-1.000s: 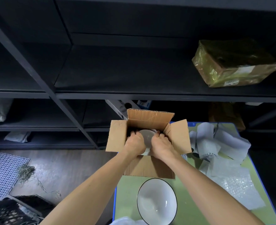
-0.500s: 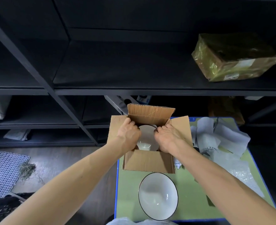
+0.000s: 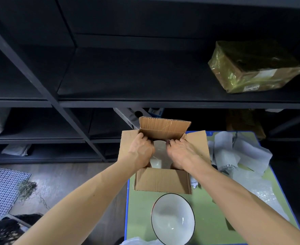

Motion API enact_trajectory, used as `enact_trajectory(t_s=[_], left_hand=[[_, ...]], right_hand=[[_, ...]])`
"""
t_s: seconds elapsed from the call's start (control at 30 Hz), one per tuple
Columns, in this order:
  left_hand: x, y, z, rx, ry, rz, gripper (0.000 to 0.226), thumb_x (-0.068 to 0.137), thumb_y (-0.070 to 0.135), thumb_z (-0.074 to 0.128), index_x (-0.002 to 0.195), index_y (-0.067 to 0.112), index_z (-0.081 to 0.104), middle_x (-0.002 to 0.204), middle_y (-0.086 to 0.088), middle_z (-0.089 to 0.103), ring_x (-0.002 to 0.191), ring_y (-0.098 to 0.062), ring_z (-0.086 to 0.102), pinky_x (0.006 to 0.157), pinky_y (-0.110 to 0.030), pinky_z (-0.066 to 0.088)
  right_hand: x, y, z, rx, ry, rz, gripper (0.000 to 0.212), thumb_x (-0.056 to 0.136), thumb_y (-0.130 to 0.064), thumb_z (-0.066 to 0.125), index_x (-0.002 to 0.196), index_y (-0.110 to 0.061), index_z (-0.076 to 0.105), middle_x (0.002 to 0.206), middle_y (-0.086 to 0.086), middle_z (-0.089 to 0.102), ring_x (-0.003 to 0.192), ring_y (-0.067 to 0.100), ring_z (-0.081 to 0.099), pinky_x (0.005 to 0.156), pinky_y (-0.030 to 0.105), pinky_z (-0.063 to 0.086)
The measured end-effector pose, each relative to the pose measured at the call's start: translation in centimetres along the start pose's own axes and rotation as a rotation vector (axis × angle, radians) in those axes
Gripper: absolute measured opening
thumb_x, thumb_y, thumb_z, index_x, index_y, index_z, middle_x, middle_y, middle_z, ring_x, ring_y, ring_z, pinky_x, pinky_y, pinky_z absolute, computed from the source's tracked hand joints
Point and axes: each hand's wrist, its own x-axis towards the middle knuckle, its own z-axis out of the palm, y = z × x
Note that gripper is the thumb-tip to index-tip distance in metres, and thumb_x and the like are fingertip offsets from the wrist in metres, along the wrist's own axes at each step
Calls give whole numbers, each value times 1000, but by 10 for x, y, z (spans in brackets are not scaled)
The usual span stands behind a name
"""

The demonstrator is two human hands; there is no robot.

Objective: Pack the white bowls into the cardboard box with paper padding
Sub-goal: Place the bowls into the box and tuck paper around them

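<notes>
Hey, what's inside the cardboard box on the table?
A white bowl shows between the left hand and the right hand, which reach into the cardboard box and cover the bowl's sides. The box floor and any paper padding underneath are hidden.

Both your arms are stretched forward, left hand [image 3: 142,151] and right hand [image 3: 182,153] close together, backs up, fingertips curled down out of sight.
</notes>
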Motion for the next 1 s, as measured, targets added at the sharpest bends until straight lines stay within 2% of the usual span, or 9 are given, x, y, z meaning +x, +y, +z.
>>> enact_trajectory(t_s=[0.27,0.4,0.5,0.6,0.73,0.87,1.0], left_hand=[[-1,1,0,31,17,0,43,86,39,70,122,17,60,118,-1,63,111,-23,56,106,-37,34],[-3,1,-1,40,6,5,44,88,37,69,125,16,59,121,-1,62,113,-23,55,107,-36,35],[-7,1,-5,16,3,17,47,90,39,67,129,16,58,124,-1,61,115,-23,54,107,-35,37],[-17,0,-12,-113,45,36,43,94,41,59,128,14,56,123,-3,61,110,-23,54,100,-34,42],[-47,6,-18,-293,154,38,37,100,42,45,123,16,57,117,-3,59,102,-21,49,92,-33,42],[-87,17,-8,-501,340,2,34,99,40,39,118,21,60,112,3,56,102,-18,47,91,-32,41],[-119,36,1,-705,451,-43,19,99,29,46,102,20,63,94,5,53,85,-17,44,79,-33,45]], right_hand=[[0,-1,-2,30,-10,13,77,86,-20,70,150,-2,32,144,13,45,131,27,48,108,35,36],[-4,-2,0,27,29,20,84,87,-24,71,154,-1,25,148,12,43,134,26,45,111,34,33],[-9,-1,1,41,31,22,78,89,-21,68,153,-3,27,146,9,46,132,25,45,111,33,34],[-18,0,-2,90,52,30,65,90,-16,64,149,-8,37,140,7,50,128,25,48,106,33,37],[-41,1,-3,179,132,14,37,92,-19,61,128,-14,56,124,5,57,116,25,53,92,35,44],[-71,-4,1,277,260,22,27,96,-20,54,122,-20,56,120,-1,58,113,24,53,85,37,45],[-103,-12,12,380,347,35,27,100,-29,47,126,-22,54,123,-7,55,114,20,50,83,41,50]])
